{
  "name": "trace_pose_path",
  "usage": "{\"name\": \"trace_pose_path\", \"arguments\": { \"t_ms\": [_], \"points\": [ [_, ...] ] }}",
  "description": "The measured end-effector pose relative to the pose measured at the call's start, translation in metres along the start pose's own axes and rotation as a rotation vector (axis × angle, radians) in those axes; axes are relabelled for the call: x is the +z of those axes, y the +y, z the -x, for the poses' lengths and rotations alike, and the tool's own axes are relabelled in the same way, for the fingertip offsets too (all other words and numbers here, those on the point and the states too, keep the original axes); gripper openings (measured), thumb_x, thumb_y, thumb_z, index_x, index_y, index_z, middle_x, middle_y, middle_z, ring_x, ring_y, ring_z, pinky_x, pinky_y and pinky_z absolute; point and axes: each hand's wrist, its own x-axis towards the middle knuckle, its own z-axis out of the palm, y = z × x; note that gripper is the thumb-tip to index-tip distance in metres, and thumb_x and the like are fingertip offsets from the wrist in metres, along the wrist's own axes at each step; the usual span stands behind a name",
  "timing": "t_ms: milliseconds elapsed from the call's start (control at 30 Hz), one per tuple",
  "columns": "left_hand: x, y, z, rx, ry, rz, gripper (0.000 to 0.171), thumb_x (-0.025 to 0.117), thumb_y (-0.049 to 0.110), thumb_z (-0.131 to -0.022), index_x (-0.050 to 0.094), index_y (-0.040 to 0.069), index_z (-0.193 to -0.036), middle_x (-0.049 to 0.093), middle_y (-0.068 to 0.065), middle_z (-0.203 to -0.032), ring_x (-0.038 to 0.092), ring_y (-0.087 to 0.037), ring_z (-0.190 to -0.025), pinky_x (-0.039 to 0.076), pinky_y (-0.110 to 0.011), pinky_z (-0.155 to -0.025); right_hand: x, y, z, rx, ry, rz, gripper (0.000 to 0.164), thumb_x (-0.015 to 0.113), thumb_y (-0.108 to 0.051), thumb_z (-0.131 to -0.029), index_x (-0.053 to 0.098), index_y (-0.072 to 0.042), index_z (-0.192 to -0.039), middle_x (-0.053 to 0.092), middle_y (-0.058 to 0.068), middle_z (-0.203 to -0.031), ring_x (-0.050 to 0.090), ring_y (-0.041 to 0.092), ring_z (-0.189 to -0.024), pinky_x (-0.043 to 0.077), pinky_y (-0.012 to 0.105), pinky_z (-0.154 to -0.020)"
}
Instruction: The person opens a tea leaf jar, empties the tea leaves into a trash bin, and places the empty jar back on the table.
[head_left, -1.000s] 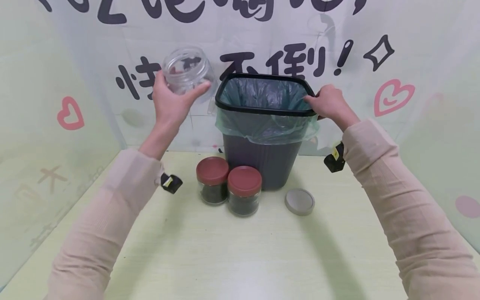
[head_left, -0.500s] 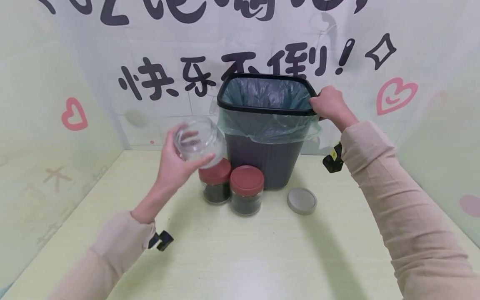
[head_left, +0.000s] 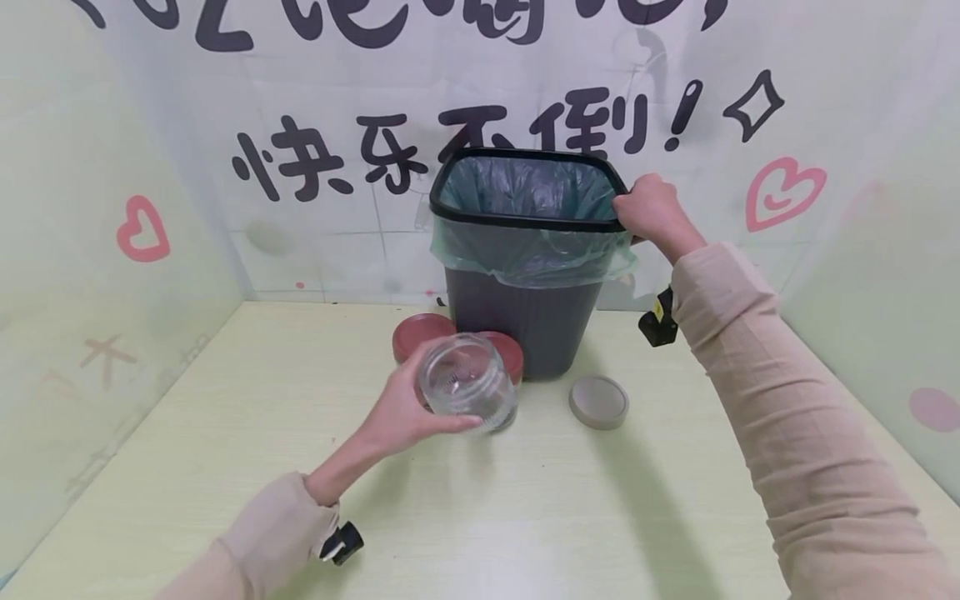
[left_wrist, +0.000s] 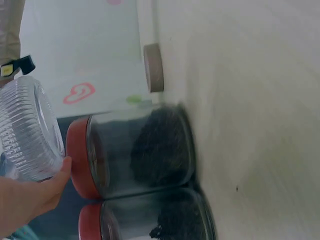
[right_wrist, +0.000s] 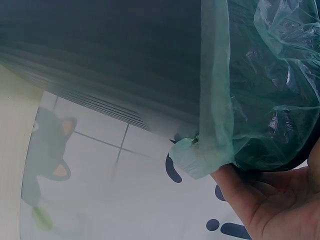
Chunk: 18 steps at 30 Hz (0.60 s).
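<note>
- Left grip: fingers and thumb curled about a clear jar, tilted and held off the counter; in the head view it partly covers two red-lidded jars.
- Left red-lidded jar and right red-lidded jar: standing side by side before the bin; the left wrist view shows dark contents through their walls. Whether the clear jar touches a lid cannot be told.
- Right grip: pinching the right-hand side of the black rim of a dark bin.
- Bin: standing on the counter near the backdrop, lined with a translucent green bag folded outward over the rim.
- Grey lid: lying on the counter, right of the jars and apart from them.
- Backdrop: pale, printed with black characters and pink hearts.
- Sleeves: beige, a small black camera at each wrist.
</note>
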Motion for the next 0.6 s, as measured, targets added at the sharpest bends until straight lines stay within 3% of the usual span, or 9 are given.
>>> {"name": "trace_pose_path", "arguments": {
  "t_ms": [133, 267, 367, 500, 600],
  "points": [
    [0.013, 0.003, 0.007, -0.014, -0.062, 0.042, 0.079, 0.083, 0.011, -0.057, 0.043, 0.012, -0.125, 0.055, -0.003, -0.116, 0.05, -0.019, -0.107, 0.042, -0.041, -0.089, 0.001, 0.0, -0.001, -0.001, 0.001, -0.006, 0.013, 0.032, -0.011, -0.084, 0.04, -0.005, -0.075, 0.048, 0.031, -0.114, 0.051, 0.004, -0.037, 0.052, 0.025, -0.06],
    [0.026, 0.005, 0.011, -0.05, -0.112, 0.086, 0.077, 0.084, 0.013, -0.056, 0.046, 0.016, -0.123, 0.055, -0.002, -0.117, 0.051, -0.016, -0.106, 0.042, -0.038, -0.089, 0.0, 0.0, 0.0, 0.003, 0.001, 0.008, 0.013, 0.032, -0.011, -0.084, 0.039, -0.006, -0.075, 0.049, 0.03, -0.113, 0.053, 0.005, -0.04, 0.051, 0.03, -0.072],
    [0.035, 0.004, 0.013, -0.073, -0.138, 0.083, 0.078, 0.084, 0.015, -0.055, 0.047, 0.016, -0.123, 0.056, -0.002, -0.117, 0.051, -0.016, -0.105, 0.041, -0.036, -0.09, -0.001, 0.0, 0.0, 0.002, 0.004, 0.011, 0.013, 0.032, -0.011, -0.084, 0.039, -0.006, -0.074, 0.05, 0.029, -0.112, 0.053, 0.005, -0.04, 0.05, 0.026, -0.068],
    [0.046, 0.0, 0.014, -0.114, -0.166, 0.043, 0.08, 0.084, 0.018, -0.055, 0.045, 0.016, -0.124, 0.055, 0.0, -0.117, 0.05, -0.015, -0.105, 0.04, -0.035, -0.09, 0.0, 0.0, -0.001, -0.001, 0.006, 0.006, 0.013, 0.032, -0.01, -0.084, 0.04, -0.006, -0.074, 0.051, 0.03, -0.111, 0.052, 0.005, -0.039, 0.047, 0.019, -0.053],
    [0.054, -0.003, 0.013, -0.146, -0.19, 0.005, 0.08, 0.084, 0.021, -0.055, 0.044, 0.015, -0.124, 0.054, 0.0, -0.117, 0.049, -0.014, -0.104, 0.041, -0.034, -0.087, 0.0, 0.001, -0.001, 0.001, 0.005, 0.006, 0.013, 0.032, -0.01, -0.084, 0.04, -0.006, -0.075, 0.051, 0.029, -0.109, 0.054, 0.006, -0.041, 0.049, 0.021, -0.055]
  ]
}}
